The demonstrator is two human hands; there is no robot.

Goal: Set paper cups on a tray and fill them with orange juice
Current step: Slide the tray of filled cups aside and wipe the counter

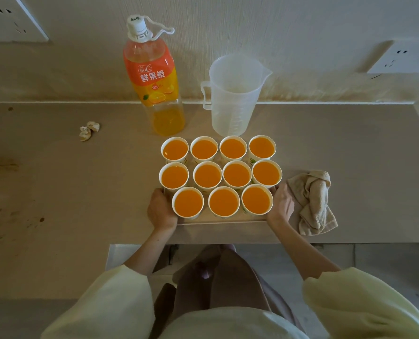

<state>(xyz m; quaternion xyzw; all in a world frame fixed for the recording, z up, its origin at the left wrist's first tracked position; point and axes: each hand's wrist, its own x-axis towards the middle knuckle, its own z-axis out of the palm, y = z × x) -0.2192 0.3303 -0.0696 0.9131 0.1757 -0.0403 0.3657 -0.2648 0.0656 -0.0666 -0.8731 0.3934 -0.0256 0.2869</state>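
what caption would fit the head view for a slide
Left hand and right hand hold a tray of eleven juice-filled paper cups, bottle and jug behind.

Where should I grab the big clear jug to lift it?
By the loop handle on the measuring jug. It sticks out on the left, opposite the spout, so come from the left, through the gap beside the juice bottle. The jug stands upright and looks empty, so gripping just the handle should lift it.

Your left hand [160, 209] and right hand [282, 204] grip opposite sides of the tray [223, 220]. Fingertips seem tucked underneath; both forearms reach forward.
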